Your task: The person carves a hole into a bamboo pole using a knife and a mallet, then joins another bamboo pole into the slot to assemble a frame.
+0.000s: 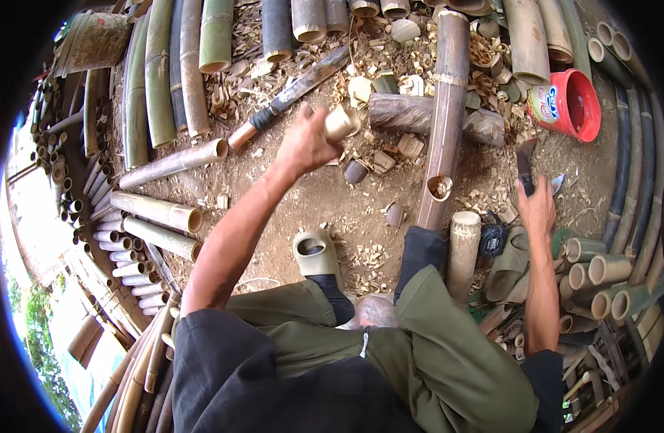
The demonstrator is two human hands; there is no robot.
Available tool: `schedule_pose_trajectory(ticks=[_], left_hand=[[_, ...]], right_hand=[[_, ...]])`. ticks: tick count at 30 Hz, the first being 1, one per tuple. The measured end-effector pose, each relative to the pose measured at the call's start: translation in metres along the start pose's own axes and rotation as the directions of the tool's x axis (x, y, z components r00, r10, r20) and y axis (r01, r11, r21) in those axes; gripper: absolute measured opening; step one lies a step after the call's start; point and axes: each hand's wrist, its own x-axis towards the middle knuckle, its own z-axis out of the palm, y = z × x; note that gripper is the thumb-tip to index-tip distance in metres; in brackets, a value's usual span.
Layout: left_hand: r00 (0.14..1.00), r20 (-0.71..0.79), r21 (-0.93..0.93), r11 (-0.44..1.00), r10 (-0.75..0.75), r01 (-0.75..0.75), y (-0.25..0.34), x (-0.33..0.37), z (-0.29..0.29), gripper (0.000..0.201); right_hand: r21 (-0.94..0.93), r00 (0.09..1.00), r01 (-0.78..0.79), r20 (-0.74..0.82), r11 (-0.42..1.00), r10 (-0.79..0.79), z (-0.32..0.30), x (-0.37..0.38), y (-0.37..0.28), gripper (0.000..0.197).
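My left hand [308, 144] is closed around a short, pale bamboo piece [342, 123], held above the chip-strewn ground with its cut end facing right. At the right, my right hand [538, 208] grips a dark, curved tool [525, 160] that looks like a knife. Its far end points away from me, and my fingers partly hide the near part. Between my hands a long dark bamboo pole [447, 94] rests across a thick log [400, 114]. The pole's near side has an opening with chips in it, and its lower end lies by my leg.
A red bucket [586, 108] lies tipped at the right. A long wrapped-handle tool [296, 90] lies beyond my left hand. Bamboo tubes [159, 211] are stacked left, more poles [159, 79] lie at the back, and cut tubes [610, 269] pile up right. An upright bamboo section [463, 249] stands by my leg.
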Motion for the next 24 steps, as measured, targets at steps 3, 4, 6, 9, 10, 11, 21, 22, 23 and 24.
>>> schedule_pose_trajectory(ticks=[3,4,6,9,10,11,21,22,23,24], left_hand=[[0.956,-0.257,-0.31,0.925,0.143,-0.221,-0.008,0.007,-0.022,0.084],[0.922,-0.318,-0.431,0.833,0.22,-0.347,0.004,0.004,-0.034,0.087],[0.927,-0.248,-0.575,0.727,0.282,-0.375,0.042,-0.026,-0.051,0.076],[0.866,-0.311,-0.503,0.705,0.393,-0.5,0.092,-0.057,-0.061,0.062],[0.848,-0.289,-0.481,0.698,0.444,-0.53,0.114,-0.071,-0.057,0.062],[0.846,-0.272,-0.472,0.703,0.458,-0.532,0.123,-0.085,-0.056,0.064],[0.734,-0.187,-0.44,0.612,0.653,-0.657,0.182,-0.105,0.003,0.057],[0.721,-0.187,-0.412,0.613,0.668,-0.675,0.183,-0.101,0.008,0.056],[0.696,-0.222,-0.374,0.6,0.682,-0.707,0.181,-0.1,0.015,0.052],[0.689,-0.237,-0.352,0.6,0.685,-0.718,0.18,-0.099,0.015,0.05]], right_hand=[[0.189,1.0,0.011,0.022,0.982,-0.015,-0.002,-0.069,0.004,0.042],[0.252,0.999,0.053,-0.017,0.966,-0.051,-0.001,-0.103,0.002,0.042],[0.345,0.963,-0.163,0.259,0.924,0.073,0.009,-0.171,0.005,0.049],[0.259,0.939,-0.19,0.331,0.947,0.098,0.057,-0.259,0.012,0.076],[0.169,0.956,-0.222,0.23,0.96,0.181,0.07,-0.294,0.013,0.067],[0.211,0.97,-0.228,0.139,0.951,0.201,0.059,-0.303,-0.007,0.071],[0.629,0.951,-0.278,0.285,0.726,0.117,0.072,-0.305,0.032,0.082],[0.681,0.955,-0.267,0.284,0.682,0.089,0.067,-0.304,0.036,0.083],[0.713,0.95,-0.28,0.301,0.643,0.08,0.06,-0.313,0.039,0.085],[0.751,0.949,-0.282,0.309,0.597,0.06,0.045,-0.314,0.037,0.086]])
